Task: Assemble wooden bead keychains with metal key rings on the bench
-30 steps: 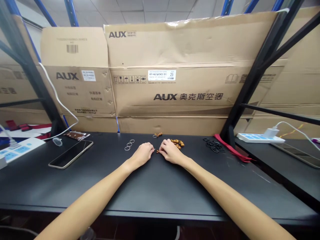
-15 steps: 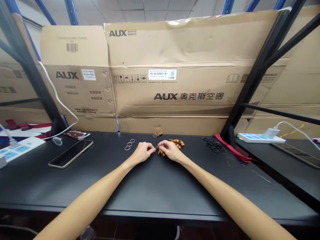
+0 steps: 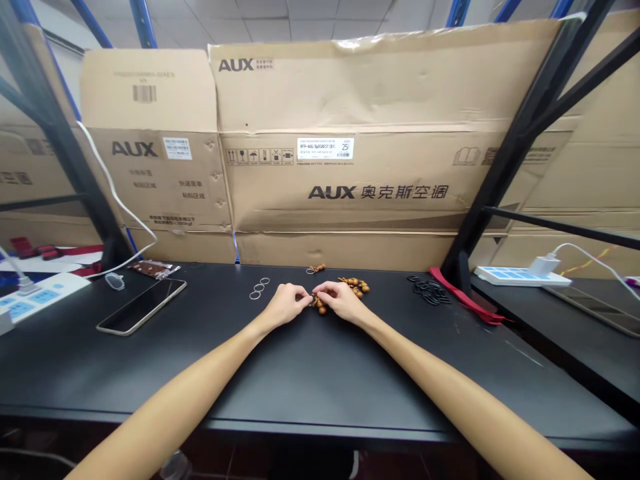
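My left hand (image 3: 288,303) is closed in a pinch on a key ring, mostly hidden behind the fingertips, with only a small glint showing. Thumb and forefinger of my right hand (image 3: 340,299) grip the cord of a brown gourd-shaped bead pendant (image 3: 321,308), whose beads hang below the fingertips. Both sets of fingertips almost touch. Left of my hands lie several metal key rings (image 3: 258,288) in a row. More brown bead pendants (image 3: 357,287) are piled behind my right hand. Farther back rests a key ring with a bead pendant (image 3: 316,269) attached.
Black loops (image 3: 429,291) and a red strap (image 3: 467,300) lie on the right of the black table (image 3: 320,373). At left are a phone (image 3: 143,307), a small clear piece (image 3: 115,281) and a power strip (image 3: 45,297). Cardboard (image 3: 340,213) stands along the back edge.
My hands have drawn slightly closer together at the fingertips. The pendant's beads have shifted a little left and now hang more in view below my right fingers.
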Demonstrator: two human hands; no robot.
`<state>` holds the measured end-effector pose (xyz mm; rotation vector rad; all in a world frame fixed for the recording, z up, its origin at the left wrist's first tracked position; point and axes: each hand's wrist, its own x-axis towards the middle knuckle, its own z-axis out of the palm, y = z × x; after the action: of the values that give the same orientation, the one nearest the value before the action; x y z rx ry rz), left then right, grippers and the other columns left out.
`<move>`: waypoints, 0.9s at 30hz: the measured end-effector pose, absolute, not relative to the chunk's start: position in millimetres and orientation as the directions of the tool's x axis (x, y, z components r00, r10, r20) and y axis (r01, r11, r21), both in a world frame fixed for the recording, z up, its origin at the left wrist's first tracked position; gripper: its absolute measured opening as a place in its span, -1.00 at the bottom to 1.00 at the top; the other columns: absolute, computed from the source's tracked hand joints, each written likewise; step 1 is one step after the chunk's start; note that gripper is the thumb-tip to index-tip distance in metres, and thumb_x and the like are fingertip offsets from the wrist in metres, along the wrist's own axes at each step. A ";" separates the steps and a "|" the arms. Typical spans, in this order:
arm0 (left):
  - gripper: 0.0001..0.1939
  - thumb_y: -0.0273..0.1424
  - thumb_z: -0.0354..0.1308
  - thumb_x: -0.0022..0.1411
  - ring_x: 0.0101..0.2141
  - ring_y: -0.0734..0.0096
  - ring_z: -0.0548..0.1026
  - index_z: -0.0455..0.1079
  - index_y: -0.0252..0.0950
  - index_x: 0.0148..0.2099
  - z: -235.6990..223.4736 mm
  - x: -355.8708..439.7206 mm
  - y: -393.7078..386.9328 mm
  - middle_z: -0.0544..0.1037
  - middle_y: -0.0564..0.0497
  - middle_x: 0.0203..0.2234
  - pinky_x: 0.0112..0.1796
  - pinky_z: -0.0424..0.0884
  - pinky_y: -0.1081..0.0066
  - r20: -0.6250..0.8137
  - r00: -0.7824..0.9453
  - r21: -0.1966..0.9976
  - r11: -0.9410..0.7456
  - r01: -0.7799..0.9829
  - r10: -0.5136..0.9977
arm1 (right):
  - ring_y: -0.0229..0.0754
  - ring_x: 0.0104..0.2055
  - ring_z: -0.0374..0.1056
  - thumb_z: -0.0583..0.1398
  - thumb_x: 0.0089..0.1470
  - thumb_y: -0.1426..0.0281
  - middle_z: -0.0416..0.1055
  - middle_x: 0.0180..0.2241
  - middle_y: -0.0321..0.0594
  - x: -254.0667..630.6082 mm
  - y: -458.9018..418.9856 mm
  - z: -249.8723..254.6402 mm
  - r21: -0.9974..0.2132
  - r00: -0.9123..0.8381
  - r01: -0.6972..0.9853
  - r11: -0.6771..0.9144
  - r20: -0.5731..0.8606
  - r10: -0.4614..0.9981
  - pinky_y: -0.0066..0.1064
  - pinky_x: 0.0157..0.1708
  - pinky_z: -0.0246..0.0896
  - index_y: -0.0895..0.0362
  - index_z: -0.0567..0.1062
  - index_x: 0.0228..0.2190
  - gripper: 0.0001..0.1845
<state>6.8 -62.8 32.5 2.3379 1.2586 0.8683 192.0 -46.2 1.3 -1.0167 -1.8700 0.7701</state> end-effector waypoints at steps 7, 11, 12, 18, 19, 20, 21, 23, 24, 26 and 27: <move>-0.69 -0.27 0.05 0.15 -0.53 0.45 0.39 0.54 -0.36 -0.39 33.8 7.1 -65.3 0.53 0.03 -0.60 -0.42 0.26 0.49 0.329 0.420 0.597 -0.531 0.601 0.846 | -0.26 -0.48 0.35 0.18 -0.04 0.27 0.47 -0.49 -0.24 187.9 -49.0 3.0 -0.869 -0.302 0.243 0.430 0.354 0.885 -0.44 -0.45 0.28 0.20 0.50 -0.38 -0.76; -0.66 -0.25 0.01 0.18 -0.55 0.47 0.38 0.51 -0.36 -0.43 32.4 6.5 -63.8 0.50 0.04 -0.63 -0.45 0.24 0.51 0.333 0.433 0.596 -0.543 0.592 0.838 | -0.27 -0.50 0.35 0.19 -0.06 0.27 0.47 -0.50 -0.25 187.7 -50.9 4.2 -0.874 -0.302 0.233 0.426 0.351 0.886 -0.44 -0.47 0.27 0.19 0.49 -0.39 -0.77; -0.65 -0.25 0.01 0.18 -0.54 0.47 0.38 0.51 -0.36 -0.43 31.8 6.3 -63.2 0.50 0.04 -0.63 -0.45 0.24 0.51 0.336 0.437 0.597 -0.547 0.587 0.835 | -0.27 -0.50 0.35 0.20 -0.06 0.28 0.47 -0.51 -0.25 187.7 -51.2 4.3 -0.874 -0.304 0.234 0.426 0.350 0.886 -0.44 -0.47 0.27 0.19 0.49 -0.40 -0.77; -0.64 -0.23 0.00 0.19 -0.55 0.45 0.40 0.49 -0.36 -0.44 28.7 5.1 -60.4 0.50 0.03 -0.62 -0.45 0.25 0.50 0.331 0.450 0.607 -0.552 0.571 0.829 | -0.27 -0.53 0.36 0.19 -0.06 0.30 0.48 -0.52 -0.25 186.8 -53.2 3.8 -0.866 -0.309 0.238 0.439 0.361 0.880 -0.44 -0.46 0.28 0.19 0.49 -0.42 -0.80; -0.64 -0.23 0.00 0.18 -0.55 0.45 0.41 0.49 -0.36 -0.44 28.4 5.0 -60.2 0.50 0.03 -0.63 -0.45 0.26 0.50 0.329 0.450 0.610 -0.551 0.570 0.830 | -0.28 -0.54 0.36 0.19 -0.06 0.31 0.48 -0.53 -0.25 186.5 -53.5 3.9 -0.870 -0.310 0.235 0.434 0.356 0.882 -0.44 -0.47 0.28 0.20 0.49 -0.42 -0.80; -0.64 -0.22 0.00 0.18 -0.55 0.44 0.41 0.49 -0.36 -0.44 28.2 4.9 -60.0 0.50 0.03 -0.63 -0.45 0.26 0.50 0.327 0.449 0.613 -0.549 0.568 0.831 | -0.28 -0.54 0.36 0.19 -0.06 0.31 0.47 -0.54 -0.25 186.3 -53.7 4.0 -0.873 -0.310 0.232 0.428 0.351 0.884 -0.45 -0.48 0.28 0.20 0.49 -0.42 -0.80; -0.64 -0.22 0.00 0.18 -0.55 0.44 0.42 0.49 -0.36 -0.44 28.1 4.9 -59.9 0.50 0.03 -0.63 -0.45 0.26 0.50 0.325 0.448 0.617 -0.546 0.567 0.833 | -0.28 -0.54 0.36 0.19 -0.06 0.32 0.47 -0.54 -0.25 186.2 -53.9 4.3 -0.876 -0.310 0.232 0.423 0.346 0.886 -0.45 -0.48 0.28 0.20 0.49 -0.42 -0.80; -0.64 -0.22 0.00 0.18 -0.55 0.44 0.43 0.49 -0.36 -0.44 28.1 4.9 -59.7 0.50 0.03 -0.64 -0.45 0.26 0.50 0.322 0.446 0.625 -0.541 0.563 0.835 | -0.28 -0.54 0.36 0.19 -0.07 0.33 0.48 -0.53 -0.24 186.2 -54.3 4.8 -0.877 -0.309 0.236 0.417 0.340 0.888 -0.46 -0.48 0.28 0.20 0.50 -0.42 -0.81; -0.64 -0.22 0.00 0.18 -0.55 0.43 0.43 0.49 -0.36 -0.44 28.2 5.0 -59.6 0.50 0.02 -0.64 -0.45 0.26 0.50 0.321 0.444 0.627 -0.539 0.562 0.836 | -0.28 -0.54 0.36 0.19 -0.07 0.33 0.48 -0.53 -0.24 186.3 -54.5 4.9 -0.878 -0.312 0.239 0.415 0.336 0.889 -0.46 -0.48 0.28 0.20 0.50 -0.42 -0.81; -0.63 -0.22 0.00 0.18 -0.55 0.43 0.44 0.49 -0.36 -0.44 28.5 5.1 -59.5 0.50 0.02 -0.64 -0.44 0.26 0.50 0.322 0.442 0.625 -0.538 0.565 0.838 | -0.28 -0.54 0.36 0.19 -0.07 0.32 0.48 -0.54 -0.25 186.5 -54.9 5.1 -0.881 -0.326 0.238 0.408 0.324 0.888 -0.46 -0.49 0.28 0.20 0.50 -0.42 -0.81; -0.63 -0.22 0.00 0.19 -0.56 0.43 0.44 0.49 -0.36 -0.44 28.5 5.2 -59.4 0.50 0.02 -0.64 -0.44 0.26 0.50 0.322 0.440 0.623 -0.538 0.568 0.838 | -0.28 -0.55 0.35 0.19 -0.06 0.32 0.47 -0.54 -0.26 186.7 -55.1 5.1 -0.883 -0.334 0.238 0.405 0.317 0.888 -0.46 -0.49 0.28 0.20 0.50 -0.42 -0.80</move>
<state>5.2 -59.4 28.5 2.2712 1.1869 0.8582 186.7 -55.1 5.1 -0.9744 -1.8054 0.9541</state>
